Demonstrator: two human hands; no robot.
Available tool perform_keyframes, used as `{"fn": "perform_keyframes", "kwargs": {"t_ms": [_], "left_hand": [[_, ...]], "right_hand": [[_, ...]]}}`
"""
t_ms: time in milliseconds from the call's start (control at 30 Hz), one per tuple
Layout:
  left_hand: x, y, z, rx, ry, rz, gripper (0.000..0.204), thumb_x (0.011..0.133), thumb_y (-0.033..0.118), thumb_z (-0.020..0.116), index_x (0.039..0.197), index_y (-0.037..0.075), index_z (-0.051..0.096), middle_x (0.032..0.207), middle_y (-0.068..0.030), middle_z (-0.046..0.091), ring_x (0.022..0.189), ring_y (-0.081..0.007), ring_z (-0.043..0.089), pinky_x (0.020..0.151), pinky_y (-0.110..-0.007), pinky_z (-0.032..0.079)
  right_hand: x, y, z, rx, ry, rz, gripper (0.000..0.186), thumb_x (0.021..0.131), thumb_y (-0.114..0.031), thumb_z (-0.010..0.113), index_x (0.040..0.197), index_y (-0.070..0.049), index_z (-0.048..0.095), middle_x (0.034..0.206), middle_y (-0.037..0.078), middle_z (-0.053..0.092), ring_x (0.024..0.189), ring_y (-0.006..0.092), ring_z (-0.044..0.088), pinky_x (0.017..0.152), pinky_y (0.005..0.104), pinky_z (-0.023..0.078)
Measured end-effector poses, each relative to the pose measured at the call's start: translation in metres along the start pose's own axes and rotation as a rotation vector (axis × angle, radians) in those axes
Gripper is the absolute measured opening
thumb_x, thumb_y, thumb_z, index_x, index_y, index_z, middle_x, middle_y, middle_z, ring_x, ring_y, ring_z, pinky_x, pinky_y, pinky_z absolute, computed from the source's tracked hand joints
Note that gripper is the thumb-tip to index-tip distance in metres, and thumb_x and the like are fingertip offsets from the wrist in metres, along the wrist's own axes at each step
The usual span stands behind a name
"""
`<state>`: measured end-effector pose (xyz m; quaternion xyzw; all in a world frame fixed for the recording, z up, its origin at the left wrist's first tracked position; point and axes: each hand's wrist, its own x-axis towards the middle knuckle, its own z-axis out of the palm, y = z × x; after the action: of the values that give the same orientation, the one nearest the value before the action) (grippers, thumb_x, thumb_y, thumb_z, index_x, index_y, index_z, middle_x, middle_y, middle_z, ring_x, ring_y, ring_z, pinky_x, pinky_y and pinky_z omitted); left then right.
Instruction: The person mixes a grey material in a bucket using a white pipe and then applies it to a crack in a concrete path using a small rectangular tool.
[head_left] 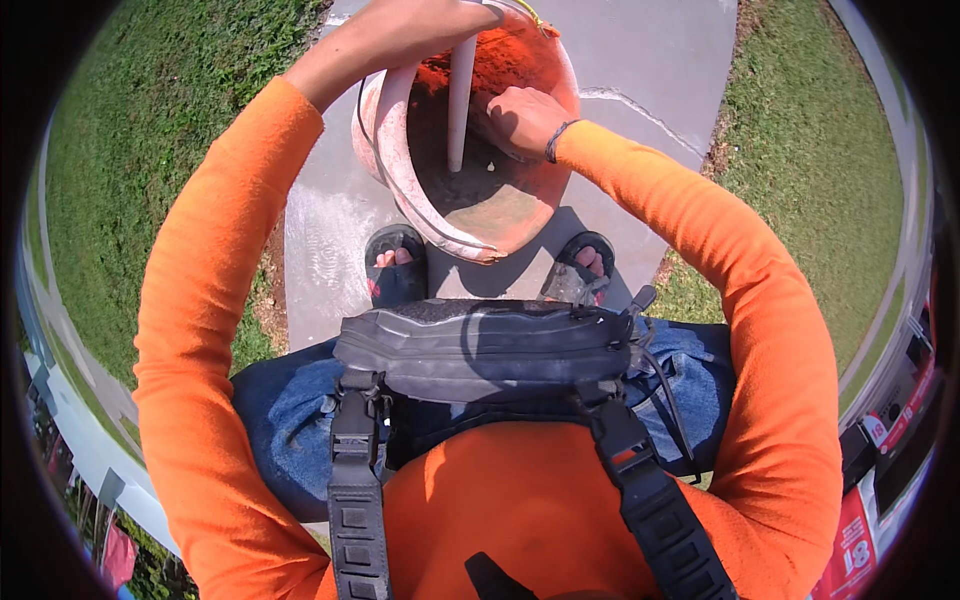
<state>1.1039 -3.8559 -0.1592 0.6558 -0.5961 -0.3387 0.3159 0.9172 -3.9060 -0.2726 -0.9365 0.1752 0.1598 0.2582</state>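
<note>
A tilted bucket (395, 130), whitish pink outside and stained orange-red inside, stands between my feet with its mouth toward me. Its thin wire handle hangs down over the near rim. At the top edge of the view my left hand (425, 30) closes around the upper end of a white rod (461, 105), which reaches down into the bucket; some fingers are cut off by the frame. Inside the bucket, near its right wall, is my right hand (528, 118), curled, its fingertips hidden in shadow. What they hold, if anything, does not show.
The bucket rests on a grey concrete path (640, 60) with a pale crack. Grass (820, 150) borders both sides. My sandalled feet (397, 262) flank the bucket. A black waist bag (480, 350) lies across my lap. Red and white signs (855, 535) show at the right rim.
</note>
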Motion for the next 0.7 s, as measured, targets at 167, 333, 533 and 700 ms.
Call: {"fn": "perform_keyframes", "kwargs": {"t_ms": [167,333,533,700], "left_hand": [[0.001,0.003,-0.001,0.017,0.012,-0.006,0.026,0.091,0.015,0.062,0.113,0.003,0.070,0.102,-0.0136,0.070,0.093,-0.0222,0.064,0.084,-0.034,0.054],[0.002,0.007,-0.002,0.028,0.021,-0.003,0.026,0.091,0.016,0.062,0.113,0.003,0.070,0.102,-0.0137,0.070,0.093,-0.0223,0.064,0.083,-0.034,0.054],[0.002,0.007,-0.003,0.049,0.022,-0.003,0.026,0.091,0.016,0.062,0.112,0.003,0.070,0.101,-0.0138,0.069,0.093,-0.0223,0.064,0.083,-0.034,0.054],[0.005,0.017,-0.004,0.050,-0.003,-0.084,0.025,0.091,0.018,0.063,0.110,0.003,0.070,0.099,-0.0139,0.069,0.091,-0.0222,0.064,0.081,-0.035,0.054]], "right_hand": [[0.004,0.005,-0.014,-0.010,0.012,0.036,0.025,0.089,-0.019,0.055,0.092,-0.002,0.072,0.093,0.025,0.070,0.090,0.0407,0.069,0.082,0.0477,0.054],[0.000,0.007,-0.007,0.130,-0.088,-0.010,0.025,0.090,-0.020,0.055,0.093,-0.001,0.071,0.093,0.025,0.070,0.090,0.0407,0.068,0.082,0.0486,0.054],[-0.002,0.013,0.002,0.096,-0.096,-0.035,0.023,0.090,-0.019,0.056,0.095,-0.001,0.069,0.092,0.025,0.070,0.089,0.0421,0.067,0.081,0.0496,0.053],[0.002,0.015,0.005,0.154,-0.087,-0.032,0.027,0.092,-0.022,0.054,0.099,0.000,0.069,0.094,0.025,0.070,0.092,0.0418,0.068,0.082,0.0497,0.053]]}}
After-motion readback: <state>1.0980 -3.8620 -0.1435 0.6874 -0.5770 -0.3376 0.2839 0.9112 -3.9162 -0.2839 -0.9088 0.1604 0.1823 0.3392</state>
